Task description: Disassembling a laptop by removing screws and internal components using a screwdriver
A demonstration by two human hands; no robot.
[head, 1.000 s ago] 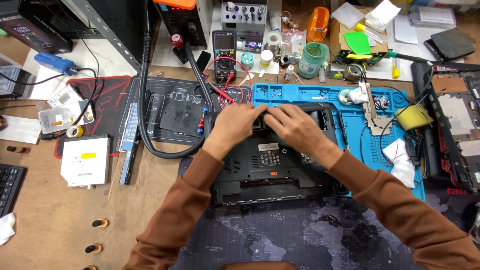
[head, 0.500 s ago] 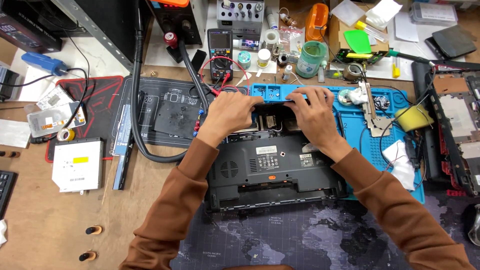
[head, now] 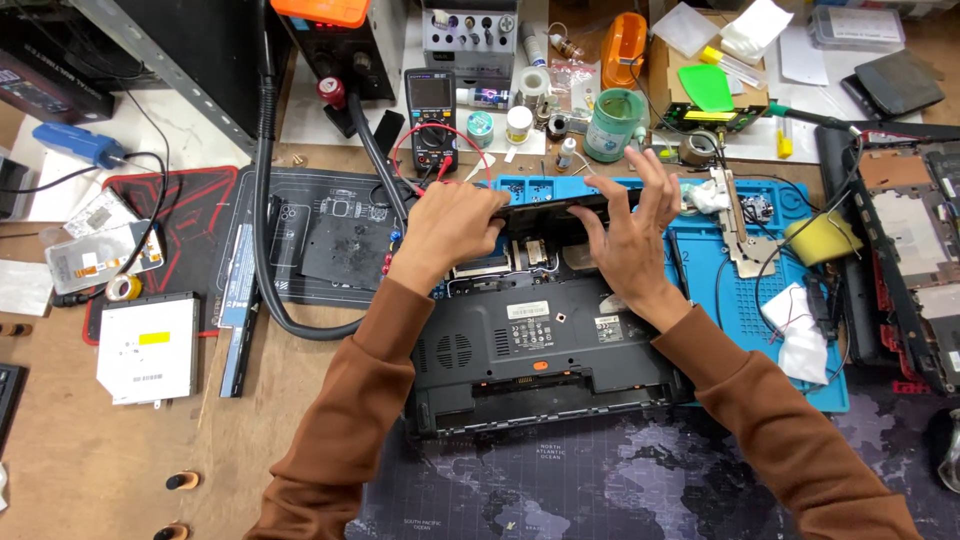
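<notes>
Seen from the head camera, the left hand (head: 450, 225) and right hand (head: 625, 235) clamp their fingers on a black cover panel (head: 560, 208), tilted up at the twelve o'clock edge of an upturned laptop (head: 530, 350) on the blue mat (head: 740, 300) at the counter's centre.

Left hand (head: 455, 225) and right hand (head: 625, 225) covered most of the lifted panel (head: 560, 208); grip points not visible. Laptop (head: 530, 350) interior under the panel mostly hidden. Keyboard (head: 8, 400) cut off at left edge, second laptop (head: 915, 260) at right. Small worktop parts too small to tell.
</notes>
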